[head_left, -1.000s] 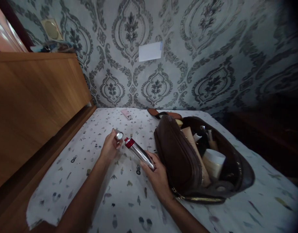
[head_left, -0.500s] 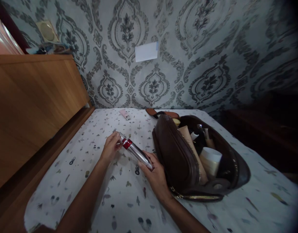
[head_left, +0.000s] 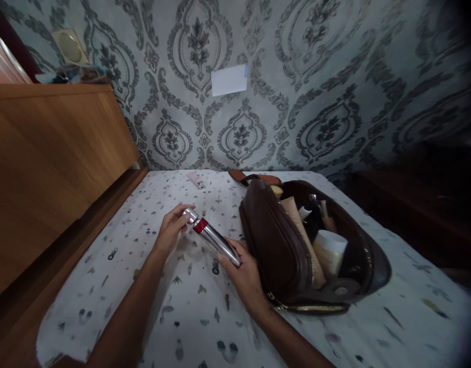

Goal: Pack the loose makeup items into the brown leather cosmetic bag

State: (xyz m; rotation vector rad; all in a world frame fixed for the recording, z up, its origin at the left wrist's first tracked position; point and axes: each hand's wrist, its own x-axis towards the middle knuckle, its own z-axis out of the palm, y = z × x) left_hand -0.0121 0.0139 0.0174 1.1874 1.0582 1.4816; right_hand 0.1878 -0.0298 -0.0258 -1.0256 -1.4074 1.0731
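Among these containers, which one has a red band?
The silver bottle in the right hand; the white-lidded jar in the bag and the pink tube show none.

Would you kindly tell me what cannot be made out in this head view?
Head view: base of the bottle, hidden by the right hand.
Head view: base of the jar, down inside the bag.
Head view: any lettering on the pink tube, too small.

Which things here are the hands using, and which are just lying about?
In use:
- silver bottle, in the right hand
- silver cap, in the left hand

Lying about:
- open brown bag
- white-lidded jar inside it
- pink tube
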